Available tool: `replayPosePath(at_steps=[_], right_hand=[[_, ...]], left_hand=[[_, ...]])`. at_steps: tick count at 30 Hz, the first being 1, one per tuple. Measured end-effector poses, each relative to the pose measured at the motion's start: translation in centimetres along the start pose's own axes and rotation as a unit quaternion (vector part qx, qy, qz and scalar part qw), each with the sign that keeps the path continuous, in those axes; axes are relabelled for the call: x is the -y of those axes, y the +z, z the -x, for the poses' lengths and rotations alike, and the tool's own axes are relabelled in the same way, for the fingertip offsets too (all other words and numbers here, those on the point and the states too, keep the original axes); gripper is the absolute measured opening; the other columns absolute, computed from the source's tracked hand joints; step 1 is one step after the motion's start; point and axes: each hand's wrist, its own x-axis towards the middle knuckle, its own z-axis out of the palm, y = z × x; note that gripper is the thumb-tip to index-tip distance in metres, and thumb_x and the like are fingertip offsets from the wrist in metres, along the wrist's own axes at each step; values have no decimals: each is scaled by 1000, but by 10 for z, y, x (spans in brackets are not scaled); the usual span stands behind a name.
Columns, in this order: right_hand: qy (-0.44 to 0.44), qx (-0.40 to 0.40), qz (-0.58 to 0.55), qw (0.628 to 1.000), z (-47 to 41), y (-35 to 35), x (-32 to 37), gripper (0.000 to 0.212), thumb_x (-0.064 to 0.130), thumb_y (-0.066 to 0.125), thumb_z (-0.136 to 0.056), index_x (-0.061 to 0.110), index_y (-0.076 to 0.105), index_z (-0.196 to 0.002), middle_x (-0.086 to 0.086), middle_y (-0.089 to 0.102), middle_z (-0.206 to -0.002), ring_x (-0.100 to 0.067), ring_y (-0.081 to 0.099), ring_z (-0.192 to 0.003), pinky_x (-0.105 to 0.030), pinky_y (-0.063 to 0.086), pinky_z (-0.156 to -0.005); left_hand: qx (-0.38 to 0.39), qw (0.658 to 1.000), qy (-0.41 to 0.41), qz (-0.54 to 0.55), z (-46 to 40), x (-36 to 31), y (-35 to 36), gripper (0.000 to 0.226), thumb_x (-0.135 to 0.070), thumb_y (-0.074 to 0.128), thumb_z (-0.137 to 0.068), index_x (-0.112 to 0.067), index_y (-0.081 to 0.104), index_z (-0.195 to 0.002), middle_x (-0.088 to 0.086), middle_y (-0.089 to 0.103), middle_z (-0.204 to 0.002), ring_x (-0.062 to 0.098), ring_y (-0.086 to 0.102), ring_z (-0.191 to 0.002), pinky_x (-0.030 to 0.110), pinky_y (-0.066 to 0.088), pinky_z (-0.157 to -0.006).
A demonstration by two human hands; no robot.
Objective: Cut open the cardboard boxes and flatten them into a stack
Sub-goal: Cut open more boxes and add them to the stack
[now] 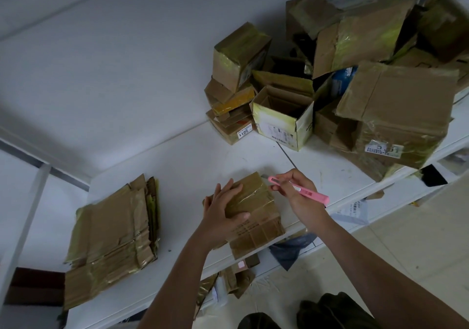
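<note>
1. Nearest the camera: two bare forearms reaching up and forward over the near edge of the white worktop (182, 151), dark trousers just showing below.
2. Left hand (223, 208) laid flat over the top of a small taped cardboard box (256, 217), fingers spread and nearly straight, thumb along the near face; a pressing, steadying hold rather than a curled one, so grip judged released.
3. Right hand (295, 189) clenched in a pen-like pinch on a pink utility knife (299, 189), wrist cocked, knife tip at the far right corner of the box top, at or just off the tape; actual contact not possible to tell.
4. Box sat close to the near edge of the worktop, roughly mid-length, partly overhanging it.
5. Step in hand, by judgement: start of slitting the tape on this box, not yet opened.
6. Next move likely called for: blade drawn along the shiny tape seam, left fingers kept clear of the cutting line, box pinned so as not to slide off the edge.
7. Flattened stack (111, 237) lay at the left end of the worktop, well apart from the box.
8. Pile of uncut boxes (355, 82) heaped at the far right end, several with flaps open.
</note>
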Motion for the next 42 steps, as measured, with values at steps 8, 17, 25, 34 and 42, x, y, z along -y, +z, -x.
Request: replayPosePath(at_steps=[8, 17, 25, 34, 42], right_hand=[[10, 32, 60, 998, 0, -15, 7, 21, 8, 55, -98, 16, 63, -80, 7, 72, -82, -1, 66, -98, -5, 43, -83], [18, 89, 61, 994, 27, -26, 12, 11, -6, 57, -92, 0, 62, -84, -6, 69, -82, -11, 68, -88, -33, 51, -88], [-64, -87, 31, 994, 12, -40, 15, 11, 8, 53, -98, 17, 59, -96, -6, 66, -82, -21, 65, -77, -28, 53, -77], [9, 74, 664, 744, -33, -33, -8, 67, 13, 58, -90, 24, 30, -150, -8, 48, -134, -25, 40, -125, -36, 38, -106], [80, 168, 229, 956, 15, 46, 19, 70, 33, 53, -100, 30, 10, -155, 1, 66, -118, -13, 64, -109, -22, 49, -90]], left_hand=[[-10, 999, 19, -39, -2, 2, 5, 66, -30, 62, -94, -38, 28, -150, -22, 6, -159, 6, -12, -148, 46, -13, -121], [-1, 998, 18, -55, -2, 0, 3, 67, -30, 62, -94, -38, 27, -151, -19, 6, -161, 7, -7, -149, 48, -7, -121], [-76, 994, -51, -57, -3, -3, 1, 86, -45, 72, -82, -36, 23, -152, -11, 29, -152, 21, 24, -139, 48, 29, -114], [-88, 975, -159, -130, -8, -4, -7, 95, -74, 66, -70, -27, 32, -146, -1, 27, -130, 23, 28, -131, 42, 31, -107], [-125, 974, -189, -8, -3, -9, -17, 53, -59, 68, -81, -25, 48, -116, -6, 57, -109, 12, 56, -93, 34, 50, -84]])
